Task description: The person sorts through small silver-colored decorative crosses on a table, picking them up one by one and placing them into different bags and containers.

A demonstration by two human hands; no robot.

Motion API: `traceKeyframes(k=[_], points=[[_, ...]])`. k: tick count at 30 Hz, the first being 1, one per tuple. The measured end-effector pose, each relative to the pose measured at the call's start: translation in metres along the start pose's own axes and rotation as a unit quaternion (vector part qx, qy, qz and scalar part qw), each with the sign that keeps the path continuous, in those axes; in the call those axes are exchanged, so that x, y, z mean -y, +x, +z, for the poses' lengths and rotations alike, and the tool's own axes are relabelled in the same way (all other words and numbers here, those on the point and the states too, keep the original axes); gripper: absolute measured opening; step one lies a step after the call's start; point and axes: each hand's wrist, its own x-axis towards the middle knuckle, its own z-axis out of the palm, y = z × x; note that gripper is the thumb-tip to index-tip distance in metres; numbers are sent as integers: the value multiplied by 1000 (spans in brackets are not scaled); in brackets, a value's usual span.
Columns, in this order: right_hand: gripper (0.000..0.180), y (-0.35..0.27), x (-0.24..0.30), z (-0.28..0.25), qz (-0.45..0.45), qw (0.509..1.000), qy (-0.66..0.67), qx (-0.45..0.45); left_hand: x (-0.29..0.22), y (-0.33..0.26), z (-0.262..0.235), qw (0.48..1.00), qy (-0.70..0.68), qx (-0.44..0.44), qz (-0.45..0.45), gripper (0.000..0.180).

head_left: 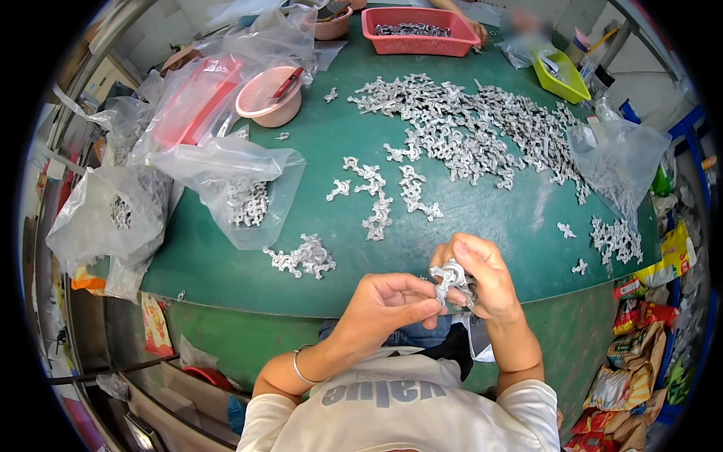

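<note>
Just above the table's front edge, my right hand (487, 275) closes around a few small silver-grey metal castings (453, 276) with curved, ring-like shapes. The thumb and fingers of my left hand (395, 301) pinch the lower left side of the same castings, so both hands meet on them. My right fingers hide part of what lies in that palm. To the left of my hands a small heap of similar castings (305, 256) rests on the green table (467, 215). Farther off lie loose clusters of castings (374, 192) and one large spread pile (459, 128).
Clear plastic bags (282, 169) with castings lie at the left, near a pink bowl (263, 113) holding a red item. At the far side, another person's hand (479, 32) is beside a red basket (418, 47). A yellow-green basket (570, 87) and another bag (621, 154) stand right.
</note>
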Motion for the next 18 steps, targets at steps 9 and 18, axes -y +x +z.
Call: traceKeyframes(k=[9,18], points=[[28,12,-1,-24,38,998,-21,-44,9,24,-5,998,34,-45,11,11],[18,31,6,-78,80,993,-9,-84,5,53,-37,992,31,-109,54,15]])
